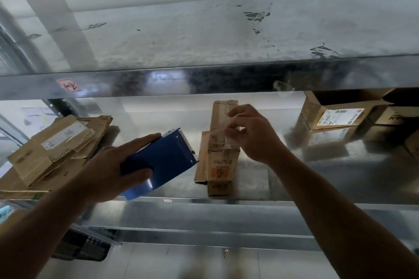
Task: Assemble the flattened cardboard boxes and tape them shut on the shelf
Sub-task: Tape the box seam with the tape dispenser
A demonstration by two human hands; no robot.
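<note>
A narrow assembled cardboard box (221,165) lies lengthwise in the middle of the steel shelf (317,176), with a flap open on its left side. My left hand (108,170) grips a blue tape dispenser (163,161) just left of the box, its toothed edge pointing at the box. My right hand (251,133) hovers over the box top and pinches a strip of clear tape (221,130) that runs along the box's seam. A pile of flattened cardboard boxes (54,149) lies at the shelf's left end.
An upper shelf board (204,79) spans the view right above the hands. Open cardboard boxes (335,111) with labels stand at the back right. A black crate (84,247) sits below the shelf at the left.
</note>
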